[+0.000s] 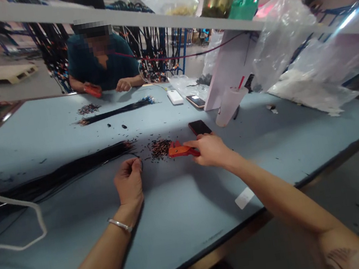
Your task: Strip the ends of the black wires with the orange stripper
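My right hand (212,150) is closed around a red-orange wire stripper (180,150). The tool's head points left, over the edge of a small pile of dark and copper-coloured clippings (159,149). To the left of it, my left hand (128,181) is pinched shut on a thin black wire (141,162), of which only a short bit shows at the fingertips. Just beyond that hand lies a long bundle of black wires (79,168), its stripped-looking ends towards the pile.
Across the table (184,206) a person (103,62) holds a red tool near a second wire bundle (114,111). Phones (199,127), a white box (175,97) and a cup with a straw (231,106) stand right. A shelf (147,19) crosses above; a white bent rod (39,216) rises left.
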Motion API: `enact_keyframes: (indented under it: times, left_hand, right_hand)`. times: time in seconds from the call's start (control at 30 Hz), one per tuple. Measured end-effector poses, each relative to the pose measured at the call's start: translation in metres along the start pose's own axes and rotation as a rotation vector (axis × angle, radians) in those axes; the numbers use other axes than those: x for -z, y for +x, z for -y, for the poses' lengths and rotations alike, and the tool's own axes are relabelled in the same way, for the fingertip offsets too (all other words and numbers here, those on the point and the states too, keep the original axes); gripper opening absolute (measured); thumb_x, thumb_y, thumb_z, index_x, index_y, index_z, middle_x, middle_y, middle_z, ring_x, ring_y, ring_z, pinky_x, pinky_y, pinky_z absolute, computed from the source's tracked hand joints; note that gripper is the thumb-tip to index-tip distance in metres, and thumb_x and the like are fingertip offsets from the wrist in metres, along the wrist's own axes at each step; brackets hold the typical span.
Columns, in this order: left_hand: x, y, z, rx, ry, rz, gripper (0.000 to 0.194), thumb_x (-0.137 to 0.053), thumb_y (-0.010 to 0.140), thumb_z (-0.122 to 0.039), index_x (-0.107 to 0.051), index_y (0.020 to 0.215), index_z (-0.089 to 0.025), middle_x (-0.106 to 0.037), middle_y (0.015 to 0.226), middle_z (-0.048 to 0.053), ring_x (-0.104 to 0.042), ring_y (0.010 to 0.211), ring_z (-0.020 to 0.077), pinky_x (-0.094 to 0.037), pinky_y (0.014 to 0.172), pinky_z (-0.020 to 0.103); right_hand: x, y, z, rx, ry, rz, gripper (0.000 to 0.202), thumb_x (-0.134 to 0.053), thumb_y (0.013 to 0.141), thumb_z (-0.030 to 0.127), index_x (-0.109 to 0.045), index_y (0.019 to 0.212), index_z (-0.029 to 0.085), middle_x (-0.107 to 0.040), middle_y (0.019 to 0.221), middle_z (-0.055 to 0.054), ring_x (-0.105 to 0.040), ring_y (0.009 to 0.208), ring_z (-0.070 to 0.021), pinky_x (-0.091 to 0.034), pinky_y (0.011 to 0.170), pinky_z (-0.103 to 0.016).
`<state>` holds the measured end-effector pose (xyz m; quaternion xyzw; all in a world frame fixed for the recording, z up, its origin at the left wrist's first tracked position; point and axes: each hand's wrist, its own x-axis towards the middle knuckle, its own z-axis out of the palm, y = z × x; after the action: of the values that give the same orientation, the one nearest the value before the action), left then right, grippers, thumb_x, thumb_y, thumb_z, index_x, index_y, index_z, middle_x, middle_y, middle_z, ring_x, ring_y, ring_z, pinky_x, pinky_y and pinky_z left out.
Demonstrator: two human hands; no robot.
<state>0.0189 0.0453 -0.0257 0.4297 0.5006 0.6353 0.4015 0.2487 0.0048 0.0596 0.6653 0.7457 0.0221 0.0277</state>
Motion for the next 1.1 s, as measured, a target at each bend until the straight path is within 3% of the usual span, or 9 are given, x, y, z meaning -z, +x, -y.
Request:
enact_keyframes:
  times: [0.13, 0.37, 0.57, 0.73, 0.9, 1.1]
  left_hand:
    - [0.000, 0.001, 0.002, 0.002, -0.001, -0.001, 0.015, -0.068, 0.068, -0.030, -0.062, 0.069, -0.016, -0.048, 0.055, -0.005, -0.039, 0.051, 0.0086, -0.029, 0.048, 0.021]
    - [-0.003, -0.001, 0.000, 0.004, 0.056, 0.012, 0.014, -0.066, 0.069, -0.030, -0.063, 0.071, -0.016, -0.047, 0.056, -0.005, -0.039, 0.052, 0.0087, -0.030, 0.050, 0.021]
    - [-0.002, -0.002, -0.003, 0.020, 0.062, 0.003, 0.016, -0.064, 0.068, -0.031, -0.062, 0.070, -0.016, -0.048, 0.056, -0.005, -0.040, 0.052, 0.0086, -0.031, 0.050, 0.021]
    - [-0.001, -0.003, -0.005, 0.015, 0.056, -0.007, 0.013, -0.064, 0.067, -0.029, -0.062, 0.068, -0.015, -0.048, 0.055, -0.005, -0.040, 0.051, 0.0084, -0.030, 0.049, 0.021]
    - [-0.002, -0.003, -0.005, 0.004, 0.036, -0.009, 0.013, -0.064, 0.068, -0.028, -0.062, 0.070, -0.015, -0.049, 0.056, -0.004, -0.040, 0.053, 0.0081, -0.032, 0.050, 0.020]
    - [-0.003, -0.004, -0.005, -0.009, 0.076, 0.015, 0.015, -0.063, 0.069, -0.031, -0.062, 0.070, -0.016, -0.048, 0.056, -0.005, -0.040, 0.053, 0.0089, -0.031, 0.051, 0.021]
  right_hand:
    - [0.007, -0.013, -0.003, 0.036, 0.014, -0.013, 0.051, -0.063, 0.073, 0.032, -0.061, 0.123, 0.033, -0.066, 0.094, -0.008, -0.057, 0.081, -0.0243, -0.030, 0.071, -0.033]
    - [0.014, -0.057, 0.004, 0.104, -0.040, 0.082, 0.045, -0.064, 0.074, 0.029, -0.063, 0.119, 0.031, -0.066, 0.090, -0.009, -0.057, 0.083, -0.0250, -0.029, 0.072, -0.034]
    - [-0.001, -0.032, 0.032, 0.031, -0.100, 0.000, 0.044, -0.060, 0.078, 0.032, -0.061, 0.122, 0.024, -0.065, 0.094, -0.015, -0.057, 0.087, -0.0295, -0.029, 0.074, -0.038]
    - [0.003, -0.013, 0.031, -0.091, -0.132, -0.026, 0.045, -0.059, 0.079, 0.031, -0.059, 0.122, 0.021, -0.065, 0.099, -0.018, -0.058, 0.091, -0.0314, -0.030, 0.073, -0.039]
    - [0.012, -0.033, 0.024, -0.012, -0.082, 0.015, 0.042, -0.058, 0.080, 0.035, -0.061, 0.121, 0.027, -0.066, 0.096, -0.014, -0.060, 0.086, -0.0296, -0.031, 0.070, -0.036]
    - [0.008, -0.052, 0.039, 0.087, -0.034, 0.053, 0.042, -0.060, 0.076, 0.032, -0.062, 0.118, 0.026, -0.066, 0.093, -0.012, -0.059, 0.084, -0.0272, -0.030, 0.073, -0.036]
